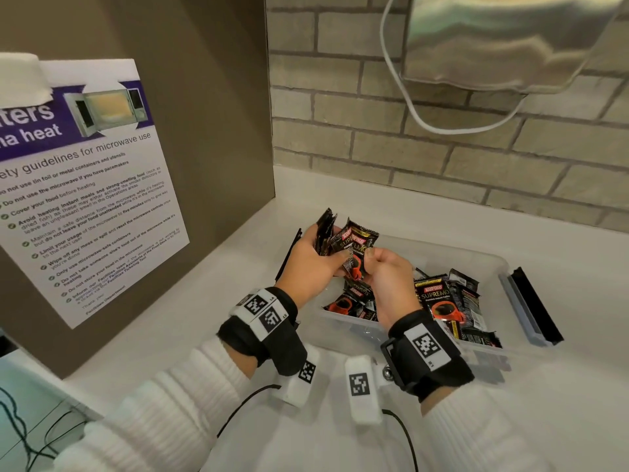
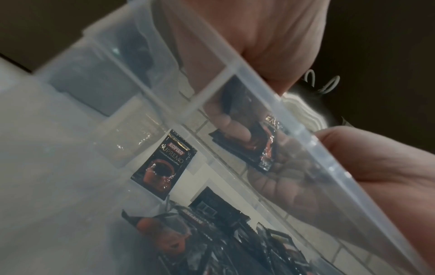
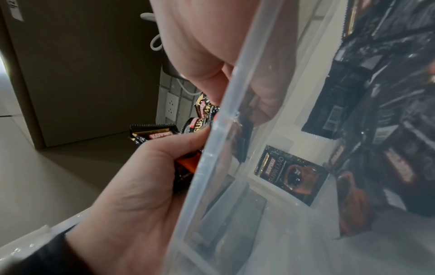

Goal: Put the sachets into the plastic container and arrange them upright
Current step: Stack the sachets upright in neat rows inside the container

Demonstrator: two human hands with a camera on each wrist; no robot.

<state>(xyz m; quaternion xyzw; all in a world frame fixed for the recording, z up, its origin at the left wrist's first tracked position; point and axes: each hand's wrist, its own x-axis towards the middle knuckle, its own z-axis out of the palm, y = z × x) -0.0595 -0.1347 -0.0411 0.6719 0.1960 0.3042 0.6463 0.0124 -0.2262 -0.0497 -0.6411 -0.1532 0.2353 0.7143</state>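
Note:
Above the left end of the clear plastic container (image 1: 495, 264), my left hand (image 1: 313, 260) grips a small stack of black Kopiko sachets (image 1: 325, 231). My right hand (image 1: 386, 270) pinches one sachet (image 1: 357, 245) against that stack. Several more sachets (image 1: 442, 303) lie jumbled flat in the container's right half. The right wrist view shows my left hand (image 3: 141, 186) holding the stack (image 3: 160, 134) just outside the container rim (image 3: 212, 148). One sachet (image 3: 292, 174) lies flat on the container floor, and the left wrist view shows this flat sachet (image 2: 164, 163) through the container wall (image 2: 294, 119).
The container stands on a white counter (image 1: 238, 321) in a corner. A brown panel with a microwave poster (image 1: 85, 185) is at the left and a brick wall (image 1: 408, 148) behind. A grey and black lid-like piece (image 1: 531, 308) lies right of the container. A metal dispenser (image 1: 503, 39) hangs above.

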